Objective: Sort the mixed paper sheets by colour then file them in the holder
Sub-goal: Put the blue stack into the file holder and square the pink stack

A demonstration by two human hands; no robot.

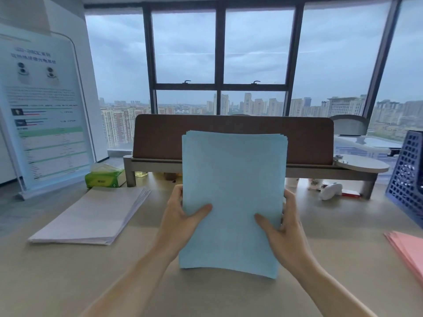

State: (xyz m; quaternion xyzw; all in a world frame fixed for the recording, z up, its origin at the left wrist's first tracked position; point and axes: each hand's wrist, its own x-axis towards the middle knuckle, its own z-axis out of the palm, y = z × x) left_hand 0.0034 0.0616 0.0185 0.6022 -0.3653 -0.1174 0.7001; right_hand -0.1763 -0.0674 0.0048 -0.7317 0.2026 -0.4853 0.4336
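Observation:
A stack of blue paper sheets (233, 191) stands upright on its bottom edge on the beige desk (137, 271), right in front of me. My left hand (183, 213) grips its left edge, thumb across the front. My right hand (283, 220) grips the right edge the same way. A white paper stack (91, 218) lies flat on the desk to the left. Pink sheets (407, 250) lie at the right edge of the view. The dark blue mesh file holder (407, 175) stands at the far right, partly cut off.
A brown-backed desk shelf (233, 136) runs across behind the blue stack. A green tissue box (105, 177) sits at its left end, a standing poster board (43, 110) further left. Small white items (332, 191) lie under the shelf at right.

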